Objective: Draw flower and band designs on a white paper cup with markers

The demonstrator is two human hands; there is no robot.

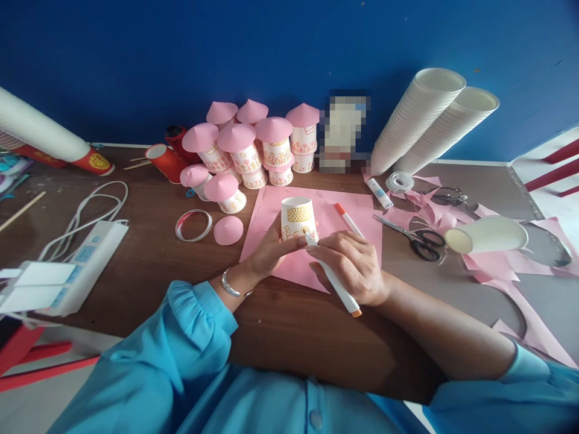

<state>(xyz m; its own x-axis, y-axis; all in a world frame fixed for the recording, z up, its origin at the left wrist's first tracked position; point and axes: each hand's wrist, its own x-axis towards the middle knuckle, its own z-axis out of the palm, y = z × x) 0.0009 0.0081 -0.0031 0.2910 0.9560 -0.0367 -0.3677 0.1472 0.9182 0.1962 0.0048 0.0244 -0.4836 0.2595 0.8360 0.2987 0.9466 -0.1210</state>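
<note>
My left hand (272, 246) is wrapped round a white paper cup (297, 217), which is held bottom up and slightly tilted. A yellow lattice patch and yellow-orange flowers are drawn on its side. Between the fingers of my right hand (355, 268) is a white marker pen (337, 282) with an orange end, its tip at the flowers low on the cup. Under both hands lies a pink paper sheet (362, 208). Another marker with a red-orange cap (346, 217) rests on the sheet, just beyond my right hand.
Decorated cups with pink cone roofs (237, 147) stand at the back. To the right are black-handled scissors (423, 240), a glue stick (379, 193), clear tape (400, 181), a lying cup (491, 235), pink scraps and tall cup stacks (418, 117). A power strip (90, 265) lies left.
</note>
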